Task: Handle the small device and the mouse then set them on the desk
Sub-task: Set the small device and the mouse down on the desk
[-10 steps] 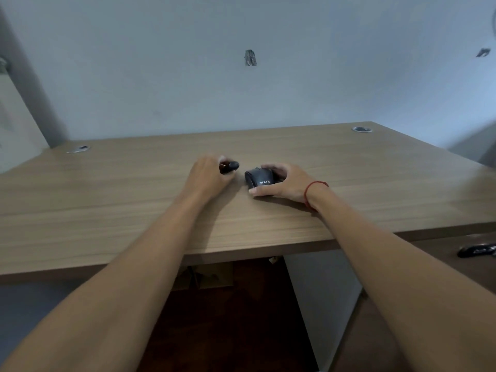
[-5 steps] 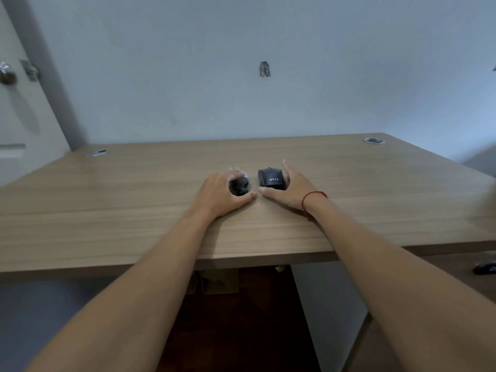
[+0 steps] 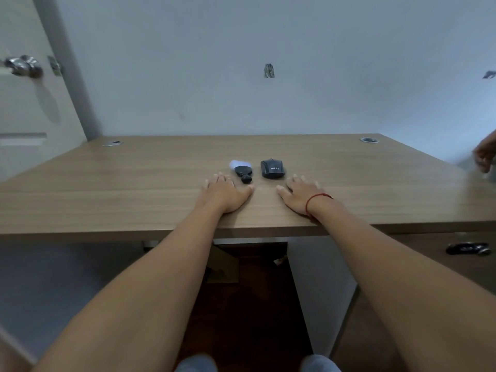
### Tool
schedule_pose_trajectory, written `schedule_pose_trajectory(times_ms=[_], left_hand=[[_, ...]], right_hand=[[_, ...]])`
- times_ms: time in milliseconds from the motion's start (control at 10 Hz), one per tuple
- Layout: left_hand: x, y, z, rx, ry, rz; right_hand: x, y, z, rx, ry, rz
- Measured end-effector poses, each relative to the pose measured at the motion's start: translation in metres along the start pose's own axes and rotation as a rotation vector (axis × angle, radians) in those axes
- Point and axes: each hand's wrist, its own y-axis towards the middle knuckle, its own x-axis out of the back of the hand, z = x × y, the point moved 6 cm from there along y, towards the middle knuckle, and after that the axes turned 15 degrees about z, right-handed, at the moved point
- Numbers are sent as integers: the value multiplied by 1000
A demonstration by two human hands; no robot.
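Note:
A small black device (image 3: 243,171) with a pale lavender end and a round black tip lies on the wooden desk (image 3: 134,189). Just to its right sits a black mouse (image 3: 272,169) with white lettering. My left hand (image 3: 226,190) rests flat on the desk right in front of the device, fingers spread, holding nothing. My right hand (image 3: 302,193), with a red string at the wrist, lies flat just in front and to the right of the mouse, also holding nothing. Neither hand touches its object.
Another person's hand (image 3: 485,154) shows at the right edge above the desk. Cable grommets (image 3: 112,143) (image 3: 369,140) sit at the desk's back corners. A door with a metal knob (image 3: 22,66) stands left. A dark object (image 3: 468,248) lies on a lower surface at right.
Both hands have let go of the device and the mouse and drawn back toward me, flat on the desk. The two objects now lie uncovered side by side.

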Motion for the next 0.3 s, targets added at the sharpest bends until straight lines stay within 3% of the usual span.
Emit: schedule_pose_trajectory(times_ms=[200, 300], left_hand=[[-3, -3, 0, 18, -5, 61], [-2, -5, -1, 10, -24, 30]], right_hand=[[-3, 0, -1, -14, -41, 15], [7, -9, 1, -62, 141, -42]])
